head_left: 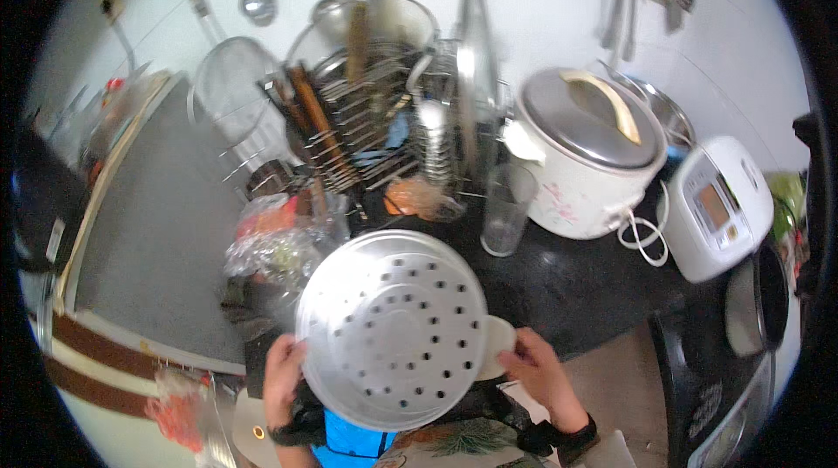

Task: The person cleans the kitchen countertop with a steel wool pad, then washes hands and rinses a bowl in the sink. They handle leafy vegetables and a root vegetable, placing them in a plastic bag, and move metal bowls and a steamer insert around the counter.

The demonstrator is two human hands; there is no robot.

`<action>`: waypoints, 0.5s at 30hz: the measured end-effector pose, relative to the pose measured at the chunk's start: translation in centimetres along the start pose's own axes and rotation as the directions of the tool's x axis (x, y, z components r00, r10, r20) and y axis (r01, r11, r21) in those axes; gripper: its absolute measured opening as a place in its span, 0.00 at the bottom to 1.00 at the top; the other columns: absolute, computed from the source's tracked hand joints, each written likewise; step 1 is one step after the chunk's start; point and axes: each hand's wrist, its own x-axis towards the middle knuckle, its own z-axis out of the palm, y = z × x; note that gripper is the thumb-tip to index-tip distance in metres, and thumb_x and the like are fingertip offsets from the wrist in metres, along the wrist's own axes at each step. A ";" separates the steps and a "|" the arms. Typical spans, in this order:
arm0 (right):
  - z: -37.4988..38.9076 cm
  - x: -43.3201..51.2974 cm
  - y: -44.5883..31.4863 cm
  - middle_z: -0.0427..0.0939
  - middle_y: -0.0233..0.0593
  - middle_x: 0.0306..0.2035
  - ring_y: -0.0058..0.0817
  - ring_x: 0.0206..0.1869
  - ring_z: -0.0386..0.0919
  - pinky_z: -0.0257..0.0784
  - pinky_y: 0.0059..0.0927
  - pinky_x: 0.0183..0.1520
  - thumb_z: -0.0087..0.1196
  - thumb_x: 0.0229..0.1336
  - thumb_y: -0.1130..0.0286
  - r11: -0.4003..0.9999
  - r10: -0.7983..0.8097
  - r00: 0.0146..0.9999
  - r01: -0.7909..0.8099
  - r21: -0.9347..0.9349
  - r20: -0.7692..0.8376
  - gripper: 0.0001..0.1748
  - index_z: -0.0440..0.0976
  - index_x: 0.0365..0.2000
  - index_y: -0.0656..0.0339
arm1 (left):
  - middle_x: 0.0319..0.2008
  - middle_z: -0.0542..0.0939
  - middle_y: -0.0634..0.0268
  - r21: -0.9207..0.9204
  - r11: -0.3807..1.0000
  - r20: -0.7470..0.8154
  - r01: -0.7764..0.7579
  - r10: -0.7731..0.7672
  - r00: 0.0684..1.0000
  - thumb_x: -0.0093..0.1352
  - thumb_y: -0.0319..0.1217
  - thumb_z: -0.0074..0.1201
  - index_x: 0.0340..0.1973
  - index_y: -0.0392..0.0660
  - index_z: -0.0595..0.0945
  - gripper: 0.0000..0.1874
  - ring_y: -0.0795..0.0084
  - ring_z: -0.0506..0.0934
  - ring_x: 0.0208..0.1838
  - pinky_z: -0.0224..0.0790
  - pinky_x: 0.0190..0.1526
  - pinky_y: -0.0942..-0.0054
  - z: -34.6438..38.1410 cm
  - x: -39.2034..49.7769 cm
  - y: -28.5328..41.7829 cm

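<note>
A round metal steamer plate (393, 330) with many holes is held up before me, near the counter's front edge. My left hand (284, 373) grips its left rim. On the other side, my right hand (540, 373) pinches a pale, rounded piece (499, 347) that shows from behind the plate's right edge; what it belongs to is hidden. The plate hides the fingertips of my left hand in part.
The black counter (576, 291) carries a drinking glass (507, 212), a floral electric cooker (576, 173), a white rice cooker (717, 206), plastic bags (275, 245) and a wire rack (366, 121) of utensils. A grey board (157, 232) lies left.
</note>
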 end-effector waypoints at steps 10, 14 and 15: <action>6.4 0.1 -1.0 0.70 0.44 0.20 0.31 0.21 0.70 0.64 0.28 0.24 0.45 0.52 0.57 0.957 -0.003 0.804 0.175 -0.232 0.595 0.19 0.62 0.28 0.66 | 0.29 0.68 0.65 0.386 0.921 -0.480 0.046 0.158 0.863 0.57 0.32 0.45 0.27 0.42 0.71 0.07 0.72 0.67 0.32 0.60 0.34 0.75 -16.7 -7.7 -5.8; 7.9 0.3 -0.6 0.71 0.45 0.20 0.33 0.21 0.71 0.65 0.30 0.24 0.43 0.52 0.55 0.947 0.093 0.738 0.141 -0.288 0.669 0.21 0.62 0.27 0.67 | 0.41 0.68 0.57 0.547 0.739 -0.672 0.395 0.106 0.732 0.52 0.42 0.50 0.32 0.43 0.74 0.18 0.65 0.68 0.42 0.64 0.36 0.66 -21.3 -8.3 -8.5; 8.0 0.4 -0.6 0.71 0.47 0.20 0.38 0.21 0.71 0.65 0.34 0.24 0.44 0.51 0.56 0.942 0.076 0.746 0.164 -0.293 0.662 0.20 0.62 0.27 0.67 | 0.43 0.67 0.57 0.535 0.766 -0.661 0.357 0.116 0.741 0.52 0.44 0.49 0.35 0.44 0.74 0.20 0.65 0.67 0.45 0.64 0.37 0.65 -21.2 -8.2 -8.6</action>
